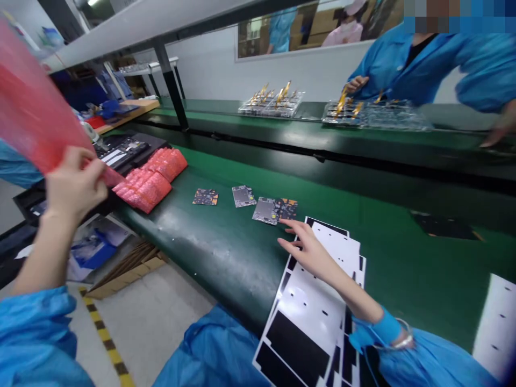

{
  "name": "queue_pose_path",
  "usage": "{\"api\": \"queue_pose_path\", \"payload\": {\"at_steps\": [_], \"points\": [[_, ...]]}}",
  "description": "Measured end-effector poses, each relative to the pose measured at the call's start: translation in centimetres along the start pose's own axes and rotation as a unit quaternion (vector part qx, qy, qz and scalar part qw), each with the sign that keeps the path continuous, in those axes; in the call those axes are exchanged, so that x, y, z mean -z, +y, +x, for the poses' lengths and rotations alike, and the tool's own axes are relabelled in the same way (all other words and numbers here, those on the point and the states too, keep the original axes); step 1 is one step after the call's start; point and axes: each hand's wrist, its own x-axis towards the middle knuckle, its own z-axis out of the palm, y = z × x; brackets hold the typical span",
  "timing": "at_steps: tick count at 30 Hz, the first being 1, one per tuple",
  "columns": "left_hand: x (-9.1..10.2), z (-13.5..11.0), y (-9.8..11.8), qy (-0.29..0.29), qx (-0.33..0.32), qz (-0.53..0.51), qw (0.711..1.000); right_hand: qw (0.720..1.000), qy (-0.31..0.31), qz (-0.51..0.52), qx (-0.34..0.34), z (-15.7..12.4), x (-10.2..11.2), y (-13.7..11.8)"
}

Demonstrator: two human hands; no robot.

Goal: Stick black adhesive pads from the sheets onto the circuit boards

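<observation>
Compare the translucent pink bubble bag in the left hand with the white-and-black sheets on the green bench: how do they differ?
The translucent pink bubble bag is held up in the air by the left hand, while the white-and-black sheets lie flat on the green bench. The bag is see-through and curving; the sheets are opaque with black patches.

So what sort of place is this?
Probably an electronics assembly line: small circuit boards on a long green workbench, clear trays of parts, and a co-worker in a blue smock.

Co-worker (407,70) in blue smock behind green bench (363,156); clear trays (272,106), apparently flex parts; striped floor tape (105,336).
</observation>
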Motion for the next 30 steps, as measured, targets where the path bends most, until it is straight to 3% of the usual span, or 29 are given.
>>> {"api": "queue_pose_path", "payload": {"at_steps": [4,8,11,16,19,21,23,25,27,30], "points": [[-6.0,-2.8,-1.2,-0.133,0.025,0.025,0.991,0.999,-0.033,-0.001,0.003,-0.3,-0.4,-1.0],[-11.2,-3.9,-0.4,-0.161,0.046,0.009,0.986,0.998,-0.053,-0.016,-0.012,-1.2,-0.4,-2.0],[-12.3,-4.2,0.1,-0.15,0.044,-0.006,0.988,0.998,-0.067,-0.017,-0.014,-1.7,-0.2,-2.4],[-10.0,-6.9,2.5,-0.1,0.03,-0.042,0.994,0.994,-0.096,0.044,-0.007,-1.3,-1.3,-3.2],[-7.1,-10.8,7.5,-0.004,0.007,-0.12,0.993,0.973,-0.142,0.175,-0.048,-0.8,-3.1,-4.8],[-5.2,-13.8,12.3,0.061,-0.057,-0.213,0.974,0.936,-0.172,0.298,-0.069,-0.7,-4.6,-6.4],[-3.5,-16.6,17.0,0.061,-0.141,-0.299,0.942,0.899,-0.157,0.405,-0.061,-0.6,-5.7,-8.0],[-2.4,-18.4,20.5,0.01,-0.227,-0.376,0.898,0.874,-0.093,0.47,-0.083,-0.7,-6.0,-9.1],[-2.1,-19.0,22.3,-0.059,-0.306,-0.448,0.838,0.851,-0.051,0.506,-0.131,-0.9,-5.7,-9.3],[-2.7,-17.5,22.7,-0.142,-0.395,-0.519,0.745,0.835,-0.023,0.522,-0.174,-1.5,-4.3,-8.7]]}}
